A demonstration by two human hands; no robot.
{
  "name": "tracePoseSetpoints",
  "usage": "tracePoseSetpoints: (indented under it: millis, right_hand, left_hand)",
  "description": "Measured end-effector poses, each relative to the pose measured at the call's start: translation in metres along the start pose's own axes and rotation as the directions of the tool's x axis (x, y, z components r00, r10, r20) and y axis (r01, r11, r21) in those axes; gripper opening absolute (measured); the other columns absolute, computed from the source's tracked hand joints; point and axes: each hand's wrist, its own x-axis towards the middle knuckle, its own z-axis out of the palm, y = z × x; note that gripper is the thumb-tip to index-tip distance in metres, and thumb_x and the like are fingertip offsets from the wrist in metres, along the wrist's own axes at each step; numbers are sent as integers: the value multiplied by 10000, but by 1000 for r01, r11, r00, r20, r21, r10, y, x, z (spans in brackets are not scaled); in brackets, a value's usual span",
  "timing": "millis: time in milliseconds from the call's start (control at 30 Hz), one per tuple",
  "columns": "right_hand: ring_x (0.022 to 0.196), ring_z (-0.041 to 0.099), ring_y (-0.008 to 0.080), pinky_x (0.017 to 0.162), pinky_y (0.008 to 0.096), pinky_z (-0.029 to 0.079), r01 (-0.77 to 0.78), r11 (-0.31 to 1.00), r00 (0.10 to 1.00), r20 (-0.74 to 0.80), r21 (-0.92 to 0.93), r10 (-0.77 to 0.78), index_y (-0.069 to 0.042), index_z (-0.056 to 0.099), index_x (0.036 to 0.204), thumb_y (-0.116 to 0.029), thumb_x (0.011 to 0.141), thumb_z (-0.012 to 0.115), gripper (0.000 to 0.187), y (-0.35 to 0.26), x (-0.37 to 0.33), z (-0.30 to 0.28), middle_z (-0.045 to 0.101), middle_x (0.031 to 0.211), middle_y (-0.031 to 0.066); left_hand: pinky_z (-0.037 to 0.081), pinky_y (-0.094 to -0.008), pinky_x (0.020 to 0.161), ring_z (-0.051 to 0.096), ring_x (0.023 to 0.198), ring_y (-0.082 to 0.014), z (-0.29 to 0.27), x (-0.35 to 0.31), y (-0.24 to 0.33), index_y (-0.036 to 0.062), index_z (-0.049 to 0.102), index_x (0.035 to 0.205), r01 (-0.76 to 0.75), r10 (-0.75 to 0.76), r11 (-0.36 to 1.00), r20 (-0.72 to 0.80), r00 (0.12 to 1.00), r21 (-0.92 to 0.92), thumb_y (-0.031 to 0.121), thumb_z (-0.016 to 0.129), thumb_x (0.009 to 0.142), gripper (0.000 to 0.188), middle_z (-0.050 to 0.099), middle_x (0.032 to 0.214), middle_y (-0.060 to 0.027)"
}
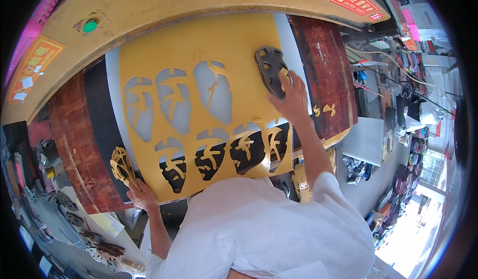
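Observation:
A yellow sheet (249,89) lies on the work surface, with several sandal-upper-shaped openings cut through it. On its far right rests a dark cutting die (269,65) with an openwork, sole-like outline. My right hand (295,99) is over the die's near end, thumb and fingers closed around a small yellow cut piece (285,81); the hand partly hides that piece. At the near left edge, my left hand (143,195) grips a bundle of yellow strappy cut-outs (122,165), which stand up above the fingers.
A yellow machine beam (164,27) with green buttons (90,26) spans the far side. Reddish-brown boards (74,139) flank the sheet. Small yellow scraps (328,110) lie on the right board. Cluttered shelves (413,179) and piled materials (104,251) stand to either side.

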Motion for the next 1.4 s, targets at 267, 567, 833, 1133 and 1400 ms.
tracePoseSetpoints:
  millis: [267,567,833,1133,1400]
  right_hand:
    - [1263,543,384,1037,526,479,212,976,954,-226,46,-197,-161,762,1255,-278,743,820,528,10,36,45,592,1433,128]
    - [1380,503,427,1124,509,457,262,960,962,-106,100,-251,-138,738,1305,-295,798,863,546,-29,14,43,573,1470,182]
    - [1160,714,239,988,351,551,-224,855,947,-103,469,304,-30,743,1241,-185,957,763,325,44,-39,-2,748,1199,141]
    - [865,725,206,800,337,576,160,739,858,-462,655,224,46,483,1514,-216,1015,672,595,-25,148,2,750,1042,187]
    - [831,729,313,764,386,575,76,813,923,-350,578,163,1,564,1468,-266,1028,636,520,-34,190,19,736,943,179]
  left_hand:
    - [506,-529,722,630,848,-369,-1,1,6,89,715,1258,20,-20,1000,0,1000,-15,328,638,1009,354,663,870,-171]
    - [516,-534,816,637,938,-425,-9,-13,-12,5,658,1278,-8,1,951,-25,1000,-310,231,613,1052,323,670,1058,-242]
    - [497,-550,929,647,1076,-506,30,35,-2,-26,617,1329,-46,-58,910,-237,970,-412,340,503,1100,447,695,1183,-305]
    - [493,-575,903,642,1083,-532,59,203,88,25,569,1396,17,-137,853,-192,972,-521,443,454,1108,521,692,1177,-322]
    - [518,-592,790,685,951,-521,77,288,145,74,609,1342,-128,9,915,-299,954,-382,448,465,1100,467,741,1055,-281]
